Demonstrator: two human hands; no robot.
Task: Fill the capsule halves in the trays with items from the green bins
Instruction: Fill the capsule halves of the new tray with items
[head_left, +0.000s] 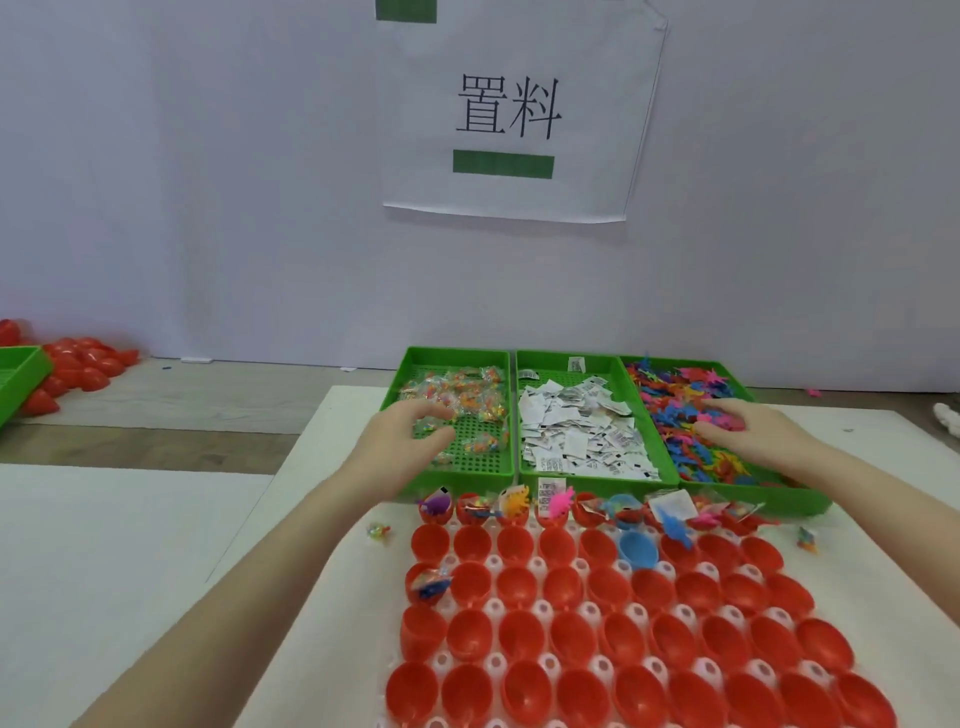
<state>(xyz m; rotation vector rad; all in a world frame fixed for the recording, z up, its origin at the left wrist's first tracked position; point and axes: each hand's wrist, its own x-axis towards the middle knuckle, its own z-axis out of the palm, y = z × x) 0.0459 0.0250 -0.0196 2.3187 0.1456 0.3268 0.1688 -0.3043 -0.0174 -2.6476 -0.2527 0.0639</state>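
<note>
white table holds mostly empty red capsule halves (566, 636).

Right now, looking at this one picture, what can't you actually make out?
All in the head view:
- Print on the paper slips in the middle bin: too small.
- What the left hand holds, if anything: blurred fingers over the clear packets.
- Right hand fingertips: buried in the coloured toys.
- Nearest capsule halves: cut by the bottom edge.

We see two bare forearms ending in the left hand (410, 431) and the right hand (737, 423). No sleeve covers either one. We observe ungloved hands and plain fingers.
</note>
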